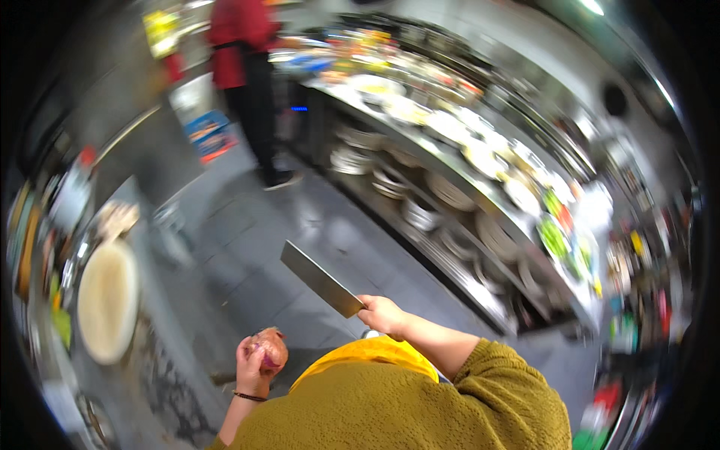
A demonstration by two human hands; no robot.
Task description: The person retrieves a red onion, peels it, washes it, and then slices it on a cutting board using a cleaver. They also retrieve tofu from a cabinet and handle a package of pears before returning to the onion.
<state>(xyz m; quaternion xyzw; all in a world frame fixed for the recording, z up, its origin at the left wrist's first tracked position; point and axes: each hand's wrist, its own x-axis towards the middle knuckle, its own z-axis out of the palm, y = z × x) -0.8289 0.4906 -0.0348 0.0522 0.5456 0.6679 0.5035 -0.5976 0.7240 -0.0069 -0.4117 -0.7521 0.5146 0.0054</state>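
My right hand (pixel 384 316) is closed around the handle of a Chinese cleaver (pixel 320 278), held out over the floor in front of my body. Its broad, rectangular steel blade points away to the upper left, and the grip is hidden in my fist. In my left hand (pixel 254 364), lower and to the left, is a rounded pinkish-brown piece of food (pixel 273 346) with a purplish patch. I cannot tell if it is meat or an onion. Blade and food are well apart. A yellow apron (pixel 360 355) shows below the cleaver.
On the left, a round cutting board (pixel 108 302) lies on a metal worktop (pixel 163 315). To the right runs a steel counter (pixel 450 163) bearing several plates of food, with stacked dishes (pixel 388 183) underneath. A person in red and black (pixel 243 62) stands ahead on the grey tiled floor (pixel 315 225).
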